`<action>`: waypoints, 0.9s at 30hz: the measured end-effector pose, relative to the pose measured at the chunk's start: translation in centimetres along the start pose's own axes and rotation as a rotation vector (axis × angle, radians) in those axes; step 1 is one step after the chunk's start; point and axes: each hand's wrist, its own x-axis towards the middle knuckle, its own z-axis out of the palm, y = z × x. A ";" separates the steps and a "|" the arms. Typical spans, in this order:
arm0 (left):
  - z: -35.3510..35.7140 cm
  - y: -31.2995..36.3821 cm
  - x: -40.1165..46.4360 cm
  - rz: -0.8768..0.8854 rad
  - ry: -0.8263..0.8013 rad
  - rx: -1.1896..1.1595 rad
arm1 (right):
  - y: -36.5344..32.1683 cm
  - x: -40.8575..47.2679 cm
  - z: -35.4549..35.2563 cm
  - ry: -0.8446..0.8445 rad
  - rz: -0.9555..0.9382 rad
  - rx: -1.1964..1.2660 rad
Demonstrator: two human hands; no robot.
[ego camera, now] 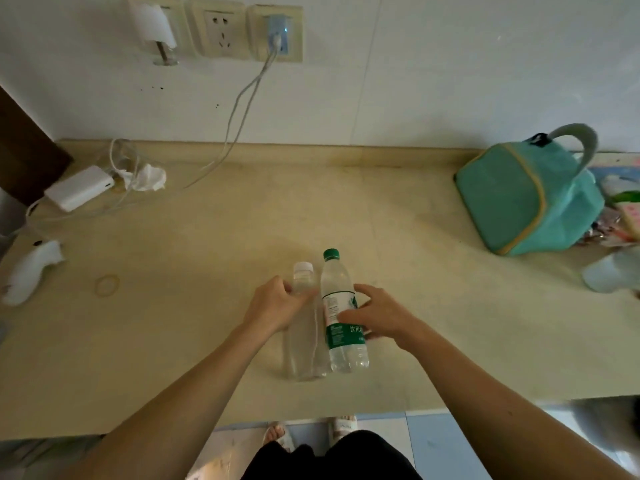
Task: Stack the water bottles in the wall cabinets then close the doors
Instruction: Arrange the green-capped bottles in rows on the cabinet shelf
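Both forearms reach in from the bottom edge, above black clothing and 2 sandalled feet on the blue floor (450, 441). Each hand meets 1 of 2 bottles standing side by side, touching, near the front middle of the beige surface (207, 237). On the clear bottle (304, 327), which has a white cap, the left hand (273, 306) has its fingers curled around the upper body just below the cap. On the green-label bottle (341, 313), green-capped, the right hand (377, 315) wraps the label, thumb across the front; the other fingers seem curled behind it, though they are hidden.

Nothing lies between the bottles and the wall (450, 64). Well to the left sit a white power bank (79, 188) with a cable (239, 112) running up to a blue charger (278, 32) in a wall socket, a crumpled tissue (149, 176) beside it, and a rubber band (107, 285) nearer the front. A white object (29, 271) lies at the left edge. To the right stands a teal bag (530, 199) with a grey handle, and past it a blurred clutter of packets and a pale cup (609, 271) at the frame edge.
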 end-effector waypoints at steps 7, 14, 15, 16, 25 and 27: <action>0.4 2.5 3.1 -0.018 0.016 -0.043 | -3.4 4.7 -0.8 0.167 -0.103 0.025; 0.4 2.6 3.4 -0.013 0.007 -0.128 | -4.6 8.1 0.3 0.264 -0.101 0.060; 0.3 2.6 3.2 -0.002 0.016 -0.131 | -4.6 8.2 0.2 0.265 -0.095 0.093; 0.1 2.6 3.1 0.012 0.031 -0.139 | -4.6 8.1 0.1 0.266 -0.096 0.124; -4.2 6.1 0.9 0.287 0.199 -0.233 | -7.3 3.0 -3.0 0.341 -0.366 0.229; -5.2 6.7 0.3 0.365 0.212 -0.231 | -7.9 1.3 -3.6 0.378 -0.437 0.248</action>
